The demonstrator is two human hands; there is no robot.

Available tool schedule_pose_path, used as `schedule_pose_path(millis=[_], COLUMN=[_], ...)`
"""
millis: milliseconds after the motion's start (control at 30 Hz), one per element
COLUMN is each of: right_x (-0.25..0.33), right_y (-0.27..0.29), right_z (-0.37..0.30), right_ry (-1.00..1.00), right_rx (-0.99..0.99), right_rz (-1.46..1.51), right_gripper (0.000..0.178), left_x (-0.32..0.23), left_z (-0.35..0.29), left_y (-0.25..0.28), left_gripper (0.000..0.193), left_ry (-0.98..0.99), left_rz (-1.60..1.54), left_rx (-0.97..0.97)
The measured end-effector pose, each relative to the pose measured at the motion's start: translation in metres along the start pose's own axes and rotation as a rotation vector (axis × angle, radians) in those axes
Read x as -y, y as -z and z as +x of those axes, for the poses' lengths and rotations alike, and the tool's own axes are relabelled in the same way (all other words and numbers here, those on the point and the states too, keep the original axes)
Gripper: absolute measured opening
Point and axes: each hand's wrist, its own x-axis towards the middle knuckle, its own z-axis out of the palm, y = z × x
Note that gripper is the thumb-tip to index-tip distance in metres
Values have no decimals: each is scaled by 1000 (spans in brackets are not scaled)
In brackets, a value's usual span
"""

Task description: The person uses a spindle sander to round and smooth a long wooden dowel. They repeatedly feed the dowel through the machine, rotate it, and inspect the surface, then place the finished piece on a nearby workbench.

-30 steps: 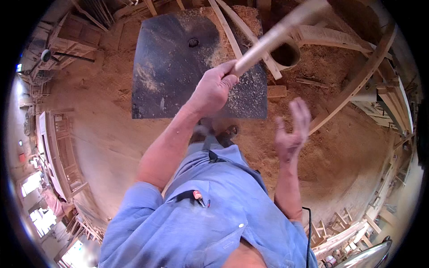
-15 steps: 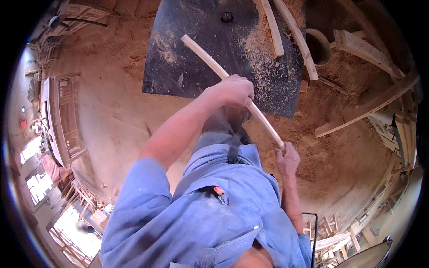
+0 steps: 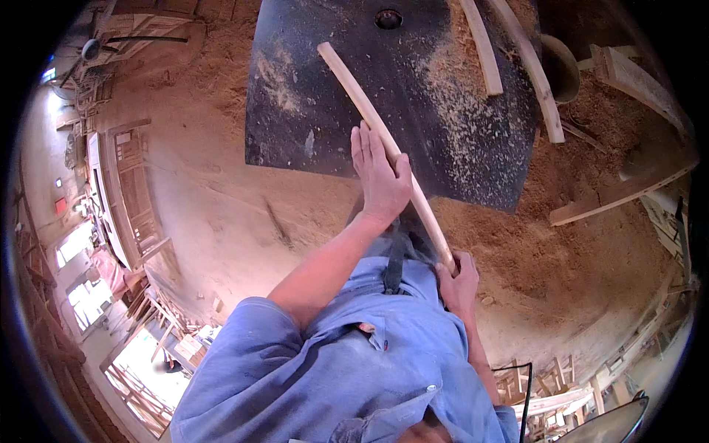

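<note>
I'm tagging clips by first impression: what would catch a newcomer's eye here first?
Probably the pale wooden strip, slanting across the centre, its near end held by the right hand and the left hand against its middle. Behind it spreads the dark tabletop, with sawdust and two curved wooden pieces toward the upper right.

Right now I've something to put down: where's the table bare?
Left of the held strip, partly dusted, to the left edge of the table; and right of the strip, up to thicker sawdust. Crowded: the right side, with two more strips, and the near edge by the left hand.
</note>
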Motion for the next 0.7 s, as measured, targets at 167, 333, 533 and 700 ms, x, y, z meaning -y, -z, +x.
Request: schedule_pose_path(millis=[167, 333, 533, 700], right_x=[5, 7, 15, 1], right_y=[-2, -10, -20, -37], right_z=[2, 6, 5, -5], right_ry=[-114, -97, -91, -40], right_rx=[127, 198, 155, 101], right_rz=[44, 55, 2, -64], right_gripper=[32, 35, 28, 28], left_x=[-5, -13, -14, -19], left_z=[11, 30, 43, 39], left_y=[-6, -12, -18, -17], left_gripper=[75, 70, 65, 62], left_ry=[-23, -91, -135, -214], left_rz=[-38, 6, 63, 64], left_rx=[-15, -41, 4, 5])
